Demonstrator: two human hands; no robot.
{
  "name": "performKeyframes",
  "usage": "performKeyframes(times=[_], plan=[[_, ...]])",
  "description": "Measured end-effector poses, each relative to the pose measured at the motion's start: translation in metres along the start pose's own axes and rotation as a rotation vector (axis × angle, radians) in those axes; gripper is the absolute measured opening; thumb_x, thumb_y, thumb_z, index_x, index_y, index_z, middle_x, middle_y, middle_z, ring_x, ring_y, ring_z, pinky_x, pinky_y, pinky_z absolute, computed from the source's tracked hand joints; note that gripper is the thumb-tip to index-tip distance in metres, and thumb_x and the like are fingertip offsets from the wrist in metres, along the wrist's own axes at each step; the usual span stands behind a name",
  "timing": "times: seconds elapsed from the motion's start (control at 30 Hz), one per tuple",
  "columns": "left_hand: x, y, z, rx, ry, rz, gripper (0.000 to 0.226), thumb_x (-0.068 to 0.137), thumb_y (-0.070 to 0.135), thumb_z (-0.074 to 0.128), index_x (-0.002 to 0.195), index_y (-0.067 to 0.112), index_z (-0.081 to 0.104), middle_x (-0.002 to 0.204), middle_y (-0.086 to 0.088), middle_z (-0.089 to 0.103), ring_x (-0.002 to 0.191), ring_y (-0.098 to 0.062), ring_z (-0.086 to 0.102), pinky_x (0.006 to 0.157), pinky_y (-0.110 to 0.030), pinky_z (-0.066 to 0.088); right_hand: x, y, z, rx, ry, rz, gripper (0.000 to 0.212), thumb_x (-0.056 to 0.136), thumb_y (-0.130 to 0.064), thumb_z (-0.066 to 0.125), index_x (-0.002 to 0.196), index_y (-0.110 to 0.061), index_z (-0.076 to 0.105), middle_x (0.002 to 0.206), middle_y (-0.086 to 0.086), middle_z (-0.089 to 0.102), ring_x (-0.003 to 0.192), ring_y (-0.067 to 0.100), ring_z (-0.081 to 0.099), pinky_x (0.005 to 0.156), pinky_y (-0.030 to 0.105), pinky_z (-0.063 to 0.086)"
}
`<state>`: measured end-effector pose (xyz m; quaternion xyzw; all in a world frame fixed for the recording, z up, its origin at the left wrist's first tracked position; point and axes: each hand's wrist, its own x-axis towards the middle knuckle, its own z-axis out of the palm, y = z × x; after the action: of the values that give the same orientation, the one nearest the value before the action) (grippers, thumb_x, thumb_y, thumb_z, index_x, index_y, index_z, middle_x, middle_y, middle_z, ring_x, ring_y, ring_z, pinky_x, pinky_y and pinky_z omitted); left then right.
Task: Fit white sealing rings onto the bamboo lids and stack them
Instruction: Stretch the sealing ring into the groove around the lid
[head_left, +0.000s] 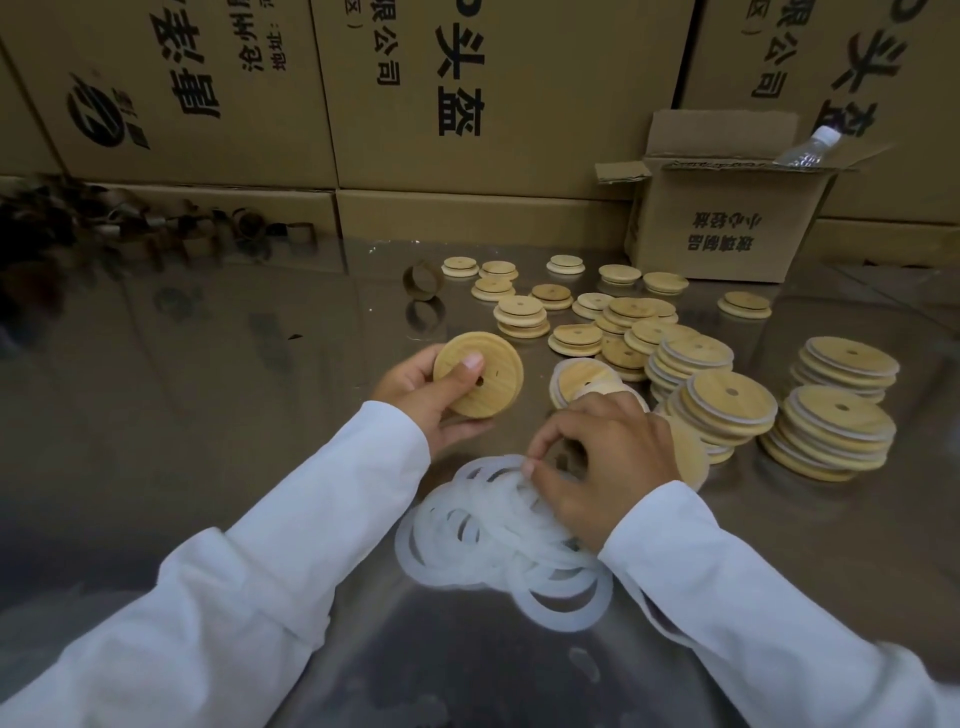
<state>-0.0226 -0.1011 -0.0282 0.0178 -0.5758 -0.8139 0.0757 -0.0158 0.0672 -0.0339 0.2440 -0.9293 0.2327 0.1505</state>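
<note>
- Head view: a small open carton (727, 228) stands at the back right of the shiny surface (208, 415); a clear plastic bottle (810, 145) pokes above its top, and the rest of its contents are hidden
- Its side carries upside-down Chinese print, 玻璃制品 小心轻放; the big cartons (467, 93) behind show 头盔
- The left hand (431, 395) grips a bare bamboo lid (478, 374) above the surface
- The right hand (608, 462) pinches a ring from the pile of white rings (498, 525)
- The ringed stacks (722, 410) stand to the right
</note>
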Motion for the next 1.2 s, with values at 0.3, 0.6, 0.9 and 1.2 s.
performKeyframes(times=[0.3, 0.6, 0.9, 1.2], plan=[[-0.004, 0.001, 0.005, -0.013, -0.084, -0.160, 0.010, 0.087, 0.012, 0.056, 0.089, 0.008, 0.065, 0.079, -0.010, 0.070, 0.073, -0.024, 0.069, 0.057, -0.037, 0.059, 0.005, -0.002, -0.015, 0.775, 0.262, 0.183, 0.019, 0.078, -0.013, 0.069, 0.066, -0.027, 0.065, 0.064, -0.014, 0.064, 0.067, -0.004, 0.056, 0.067, 0.009, 0.044], [-0.015, 0.000, 0.013, 0.110, -0.256, -0.095, 0.027, 0.068, 0.028, 0.065, 0.092, 0.014, 0.066, 0.079, -0.003, 0.072, 0.075, -0.017, 0.071, 0.058, -0.027, 0.056, 0.006, -0.008, -0.013, 0.839, 0.351, 0.192, 0.019, 0.077, -0.012, 0.068, 0.068, -0.028, 0.064, 0.058, -0.015, 0.063, 0.059, -0.001, 0.055, 0.059, 0.015, 0.045], [-0.016, -0.003, 0.016, 0.184, -0.203, -0.002, 0.018, 0.084, 0.031, 0.052, 0.088, 0.020, 0.066, 0.080, -0.003, 0.069, 0.071, -0.013, 0.070, 0.054, -0.025, 0.055, 0.005, -0.009, -0.010, 0.806, 0.310, 0.194, 0.015, 0.079, -0.014, 0.067, 0.071, -0.026, 0.064, 0.070, -0.002, 0.064, 0.063, 0.001, 0.055, 0.060, 0.014, 0.046], [-0.019, -0.002, 0.016, 0.199, -0.199, 0.127, 0.017, 0.081, 0.029, 0.055, 0.090, 0.021, 0.065, 0.075, 0.004, 0.069, 0.072, -0.014, 0.069, 0.052, -0.026, 0.055, 0.006, -0.007, -0.011, 0.892, 0.325, 0.244, 0.017, 0.079, -0.010, 0.067, 0.068, -0.022, 0.064, 0.069, -0.007, 0.062, 0.063, -0.002, 0.054, 0.059, 0.008, 0.045]])
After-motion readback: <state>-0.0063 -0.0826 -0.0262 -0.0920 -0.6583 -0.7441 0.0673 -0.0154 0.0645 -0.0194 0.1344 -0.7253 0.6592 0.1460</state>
